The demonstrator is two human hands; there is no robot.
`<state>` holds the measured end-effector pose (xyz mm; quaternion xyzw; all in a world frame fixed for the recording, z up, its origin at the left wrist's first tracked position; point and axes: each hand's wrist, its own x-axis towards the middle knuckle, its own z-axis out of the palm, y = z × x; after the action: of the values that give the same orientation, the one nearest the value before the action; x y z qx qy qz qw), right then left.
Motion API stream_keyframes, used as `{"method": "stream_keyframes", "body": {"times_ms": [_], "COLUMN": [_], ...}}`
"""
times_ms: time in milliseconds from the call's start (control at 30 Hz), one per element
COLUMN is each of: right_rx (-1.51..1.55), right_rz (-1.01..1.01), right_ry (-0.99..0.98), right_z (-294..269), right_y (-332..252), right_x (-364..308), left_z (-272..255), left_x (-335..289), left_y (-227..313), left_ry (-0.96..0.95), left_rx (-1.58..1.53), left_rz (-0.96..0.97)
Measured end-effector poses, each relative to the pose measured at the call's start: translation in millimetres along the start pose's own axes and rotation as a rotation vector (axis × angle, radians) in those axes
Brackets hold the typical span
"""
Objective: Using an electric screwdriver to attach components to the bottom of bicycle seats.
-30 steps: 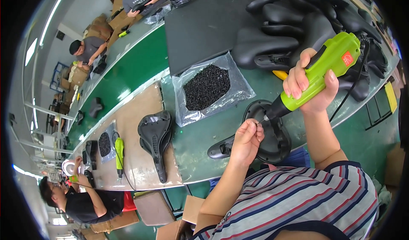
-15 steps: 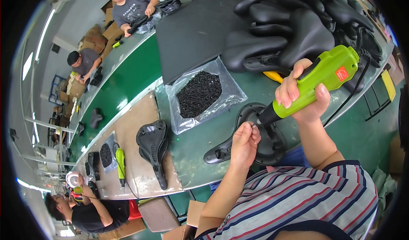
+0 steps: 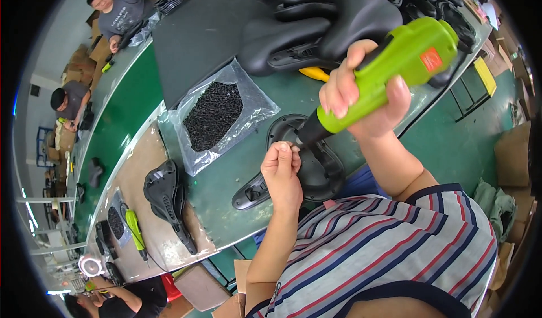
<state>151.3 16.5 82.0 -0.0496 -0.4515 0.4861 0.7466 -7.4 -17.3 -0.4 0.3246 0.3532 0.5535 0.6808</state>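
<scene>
The saddle (image 3: 324, 174) lies underside up a little below and right of the frame's centre, at the near edge of the bench (image 3: 217, 185), its narrow nose pointing lower left. Above it, the tip of the green driver (image 3: 389, 72) has closed the small gap to the left hand (image 3: 282, 174) that showed 1 second ago; tip and fingertips now appear to meet. For the work in hand, I judge this to be the bringing of a small piece to the bit, with the driver not yet working on the saddle. The left hand's thumb and fingers are pinched together, with no visible gap; whether a piece sits between them is too small to tell. The right hand (image 3: 370, 120) is wrapped around the driver's body, a broad, full grip, holding it slanted from upper right down to the pinch. The view has also swung, so the bench things sit further left: the clear bag (image 3: 257, 104) of black parts (image 3: 213, 115) is now left of centre, and 1 other saddle (image 3: 164, 194) lies on the tan mat (image 3: 135, 165) at lower left. The saddle pile (image 3: 361, 19) fills the upper right, above the right hand.
</scene>
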Motion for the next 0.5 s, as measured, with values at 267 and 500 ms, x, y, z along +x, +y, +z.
{"method": "stream_keyframes", "body": {"times_ms": [267,500], "right_rx": [-0.256,-0.385], "right_rz": [0.077,0.194], "right_ry": [0.011,-0.028], "right_z": [-19.2,-20.6], "right_y": [-7.2,8.9], "right_x": [17.0,22.6], "left_z": [-16.0,-33.5], "left_x": [13.1,17.4], "left_y": [21.4,7.3], "left_ry": [-0.005,-0.006], "left_rx": [1.299,1.565], "left_rz": [0.579,0.382]}}
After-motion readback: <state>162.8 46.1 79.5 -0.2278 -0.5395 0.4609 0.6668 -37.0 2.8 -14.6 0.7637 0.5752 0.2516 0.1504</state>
